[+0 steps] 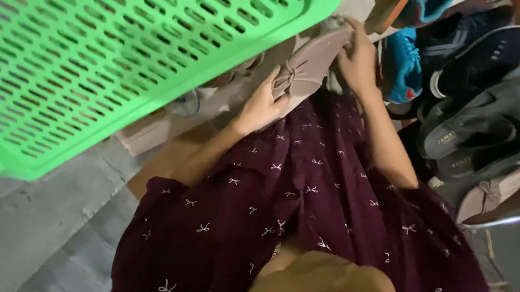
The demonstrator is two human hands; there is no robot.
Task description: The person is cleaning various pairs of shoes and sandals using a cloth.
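A beige flat shoe [311,66] with a small bow is held in front of me over my lap. My left hand [262,105] grips its lower end near the bow. My right hand [357,62] holds its upper end, fingers curled over the edge. Both arms reach out from my dark maroon dress [306,199] printed with little white bows. A matching beige flat [491,193] lies on the shoe rack to my right.
A large green slotted plastic basket [86,43] fills the upper left, close to the held shoe. The metal shoe rack [519,213] on the right carries blue sneakers [406,65], black shoes [486,52] and dark sandals [476,131]. Grey concrete floor [7,233] lies lower left.
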